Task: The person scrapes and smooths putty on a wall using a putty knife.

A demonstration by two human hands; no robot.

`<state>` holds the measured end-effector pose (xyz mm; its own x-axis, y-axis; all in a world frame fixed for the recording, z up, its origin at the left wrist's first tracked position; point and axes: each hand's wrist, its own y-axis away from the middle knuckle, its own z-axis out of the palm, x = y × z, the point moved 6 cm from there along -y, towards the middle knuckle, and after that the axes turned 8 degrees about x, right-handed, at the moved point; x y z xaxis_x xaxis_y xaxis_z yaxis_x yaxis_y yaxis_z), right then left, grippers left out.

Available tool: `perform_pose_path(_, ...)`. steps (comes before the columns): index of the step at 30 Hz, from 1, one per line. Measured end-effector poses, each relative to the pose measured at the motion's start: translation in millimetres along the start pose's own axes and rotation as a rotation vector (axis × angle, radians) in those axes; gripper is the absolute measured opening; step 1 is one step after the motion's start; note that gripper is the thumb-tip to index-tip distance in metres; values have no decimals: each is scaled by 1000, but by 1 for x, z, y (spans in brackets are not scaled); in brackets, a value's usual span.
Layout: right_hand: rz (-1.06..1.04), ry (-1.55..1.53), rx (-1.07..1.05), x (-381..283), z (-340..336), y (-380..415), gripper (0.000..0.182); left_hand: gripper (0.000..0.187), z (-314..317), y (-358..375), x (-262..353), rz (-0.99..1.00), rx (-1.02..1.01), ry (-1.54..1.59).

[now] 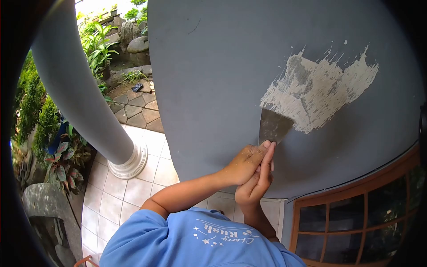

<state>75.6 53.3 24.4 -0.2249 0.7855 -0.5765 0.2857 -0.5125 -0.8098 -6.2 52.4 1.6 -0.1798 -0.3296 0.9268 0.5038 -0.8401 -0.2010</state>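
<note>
A wide-bladed scraper (pixel 273 126) points up and away from me, its metal blade dusty. The blade's front edge meets the lower left border of a rough whitish patch (pixel 324 86) on the grey wall (pixel 213 71). My left hand (pixel 247 163) is closed around the scraper's handle from the left, thumb close to the base of the blade. Wrapped round the same handle from below and the right is my right hand (pixel 258 183). The fingers of both hands overlap and hide the handle. Pale dust specks lie on my left hand.
A grey round column (pixel 89 84) with a white base (pixel 130 163) stands at left on the tiled floor (pixel 111 196). Potted plants, rocks and stone paving (pixel 138 107) lie beyond. At lower right is a wood-framed window (pixel 342 222).
</note>
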Motion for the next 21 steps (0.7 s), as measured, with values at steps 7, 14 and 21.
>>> perform_pose_path(7,-50,48,-93,12,-7,6,60,63,-1,7,-6,42,63,-82)
perform_pose_path(14,19,-37,-47,11,-17,9,57,60,9,8,-6,103,73,-35)
perform_pose_path(21,-47,-65,-109,20,-5,-18,59,64,5,-7,5,141,115,-36)
